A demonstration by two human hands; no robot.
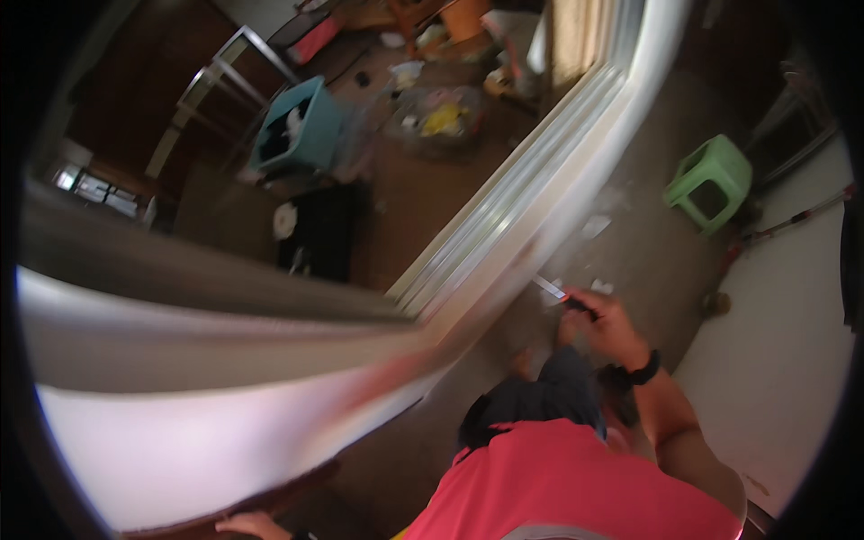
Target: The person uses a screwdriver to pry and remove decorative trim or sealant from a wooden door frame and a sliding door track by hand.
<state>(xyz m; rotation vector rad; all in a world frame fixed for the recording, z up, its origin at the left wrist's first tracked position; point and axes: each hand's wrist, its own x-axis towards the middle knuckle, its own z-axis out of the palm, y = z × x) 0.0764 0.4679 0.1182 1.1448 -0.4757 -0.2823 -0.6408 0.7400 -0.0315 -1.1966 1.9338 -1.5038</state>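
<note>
My right hand, with a black band on its wrist, is shut on a thin tool that has a black handle and a silvery blade. The blade points toward the base of the white window frame. At the bottom left, my left hand lies flat on the brown lower edge of a wide white sill and holds nothing. My red shirt, dark shorts and a bare foot show below, over the brown floor.
A green plastic stool stands on the floor at the right, beside a white wall. Beyond the frame are a teal bin, a black box and scattered clutter. Small white scraps lie on the floor near the tool.
</note>
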